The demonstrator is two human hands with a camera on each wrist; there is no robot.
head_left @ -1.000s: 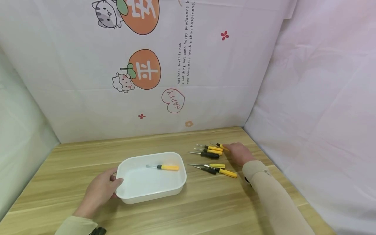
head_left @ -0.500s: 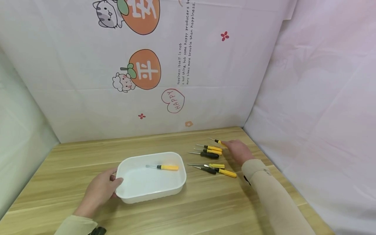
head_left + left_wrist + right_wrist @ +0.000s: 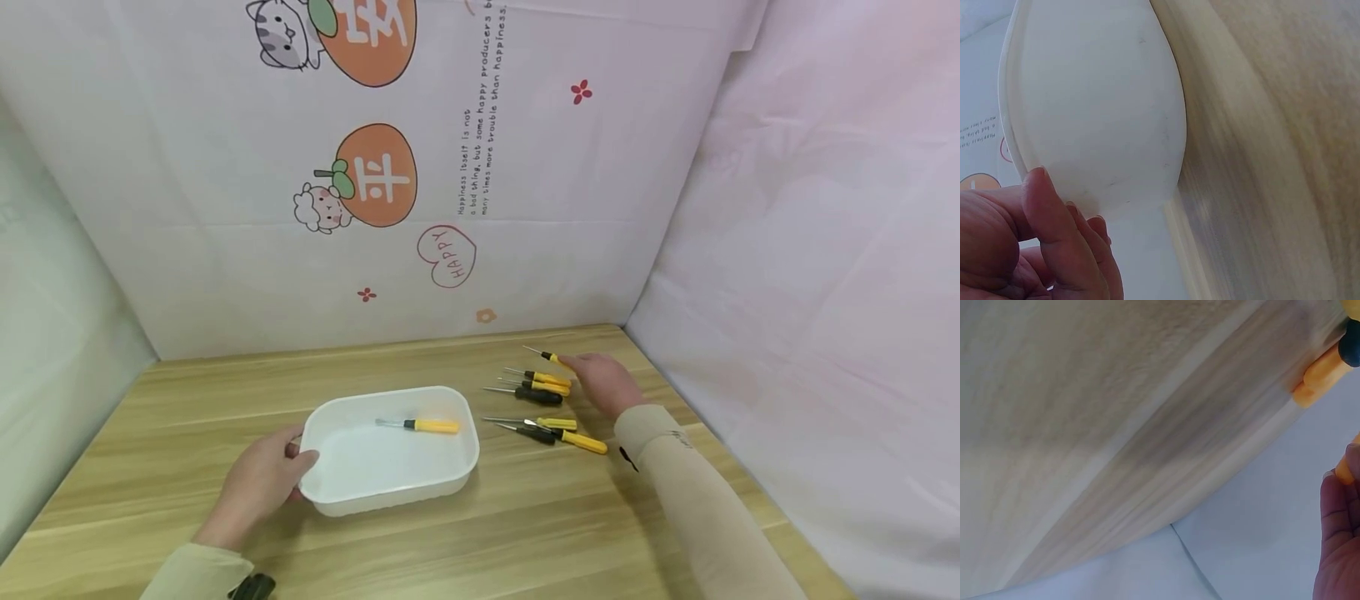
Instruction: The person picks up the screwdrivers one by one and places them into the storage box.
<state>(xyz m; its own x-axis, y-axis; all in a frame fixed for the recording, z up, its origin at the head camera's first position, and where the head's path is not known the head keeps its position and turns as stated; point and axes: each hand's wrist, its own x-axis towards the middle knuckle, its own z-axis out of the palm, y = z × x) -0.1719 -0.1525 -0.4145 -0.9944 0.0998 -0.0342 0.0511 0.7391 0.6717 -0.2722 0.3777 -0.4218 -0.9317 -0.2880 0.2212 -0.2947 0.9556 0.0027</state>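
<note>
Head view: your right hand [image 3: 604,383] pinches a screwdriver [image 3: 553,358] by its yellow handle, just beyond the loose screwdrivers [image 3: 540,397] on the table [image 3: 450,550]. Your left hand [image 3: 262,479] grips the tub [image 3: 356,462] by its left end, thumb at the rim; a yellow-handled driver [image 3: 435,426] lies inside, toward the right.

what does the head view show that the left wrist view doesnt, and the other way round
Only the head view shows the right hand holding a yellow-handled screwdriver, the orange-handled screwdriver lying inside the white container, and the loose screwdrivers on the wooden table.

Only the left wrist view shows faint dark scuffs on the container's wall.

Both show the left hand gripping one end of the white container, part of the wooden table, and part of the printed cloth.
</note>
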